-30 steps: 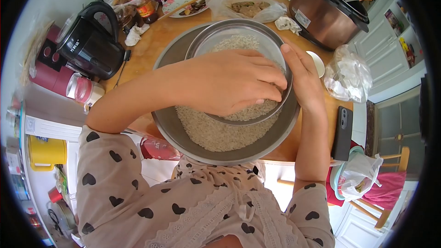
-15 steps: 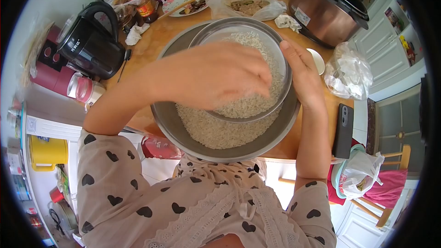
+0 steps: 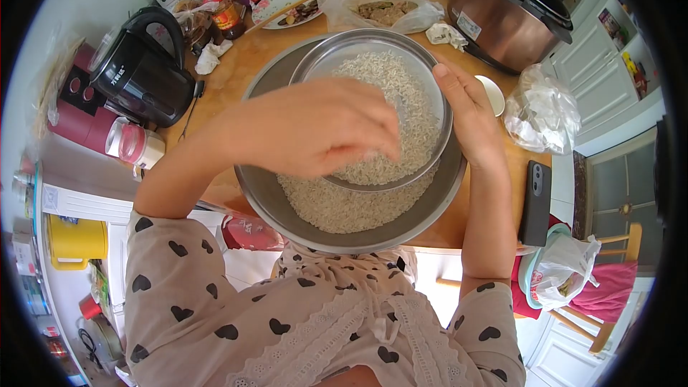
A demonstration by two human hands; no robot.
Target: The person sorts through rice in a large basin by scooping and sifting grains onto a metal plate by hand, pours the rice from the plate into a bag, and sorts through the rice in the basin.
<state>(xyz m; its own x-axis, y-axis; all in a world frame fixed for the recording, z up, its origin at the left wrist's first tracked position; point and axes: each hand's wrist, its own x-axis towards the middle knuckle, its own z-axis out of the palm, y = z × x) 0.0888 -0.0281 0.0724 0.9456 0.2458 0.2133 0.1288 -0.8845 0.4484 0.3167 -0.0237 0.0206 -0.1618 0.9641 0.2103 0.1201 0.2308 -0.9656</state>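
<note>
A round metal plate (image 3: pixel 342 44) bearing white rice (image 3: pixel 412 118) rests tilted over a large metal basin (image 3: pixel 266 201). More rice (image 3: pixel 351 204) lies in the basin below it. My right hand (image 3: pixel 469 111) grips the plate's right rim, thumb on top and the other fingers hidden beneath. Over the left part of the plate is my left hand (image 3: pixel 326 129), fingers curled together and pointing down, close above the rice. The fingertips are slightly blurred, and whatever they may pinch is hidden.
A black kettle (image 3: pixel 147 64) stands at the left, and a large brown cooker (image 3: pixel 502 18) at the back right. Behind the basin are a bagged dish (image 3: pixel 387 11) and a floral plate (image 3: pixel 283 3). A plastic bag (image 3: pixel 542 111) and a phone (image 3: pixel 535 201) lie at the right.
My left hand has moved leftward across the plate, uncovering more rice on the right. The plate and my right hand have shifted very slightly left.
</note>
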